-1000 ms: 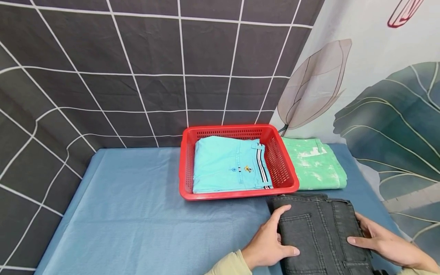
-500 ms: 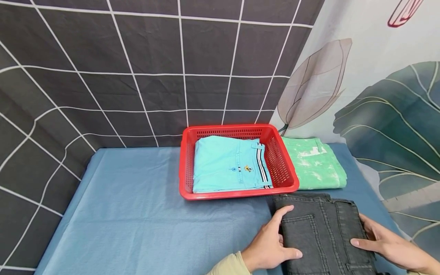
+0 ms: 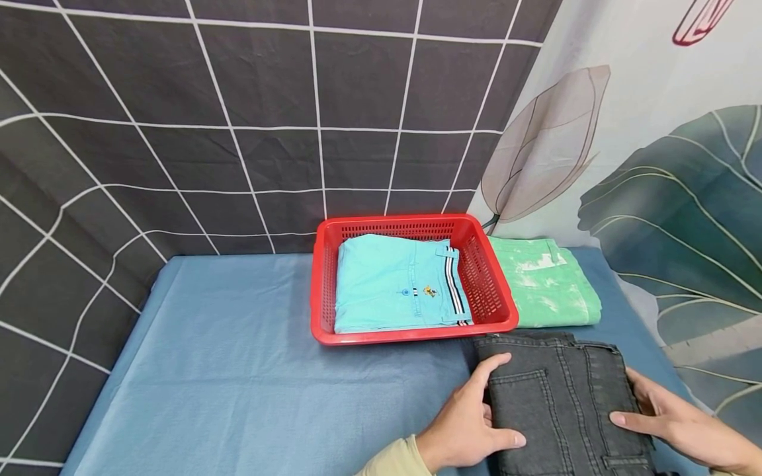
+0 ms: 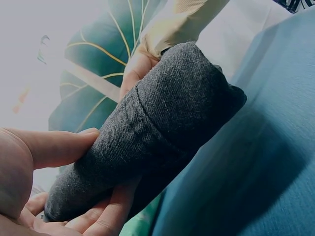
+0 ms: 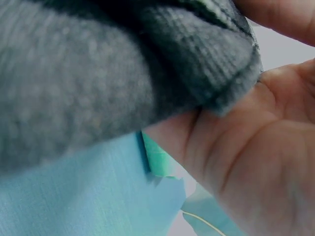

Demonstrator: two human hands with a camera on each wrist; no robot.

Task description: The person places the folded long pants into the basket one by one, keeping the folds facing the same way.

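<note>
Folded dark grey jeans [image 3: 553, 403] are held between both hands at the lower right of the head view. My left hand [image 3: 467, 420] grips their left edge, thumb on top and fingers underneath, as the left wrist view shows around the thick fold of the jeans [image 4: 147, 118]. On the opposite edge my right hand [image 3: 681, 420] holds them with the thumb above; its fingers go beneath the cloth [image 5: 88, 83]. Just beyond the jeans stands a red plastic basket [image 3: 411, 338] with folded light blue trousers [image 3: 381, 284] inside.
A folded green-and-white garment [image 3: 548, 284] lies right of the basket. Blue cloth [image 3: 238, 370] covers the table. A dark gridded curtain [image 3: 256, 86] hangs behind, and a leaf-patterned curtain [image 3: 673, 231] hangs at the right.
Both hands have shifted the jeans slightly to the right over the last second, mostly in the first half. Basket and green garment have stayed in place.
</note>
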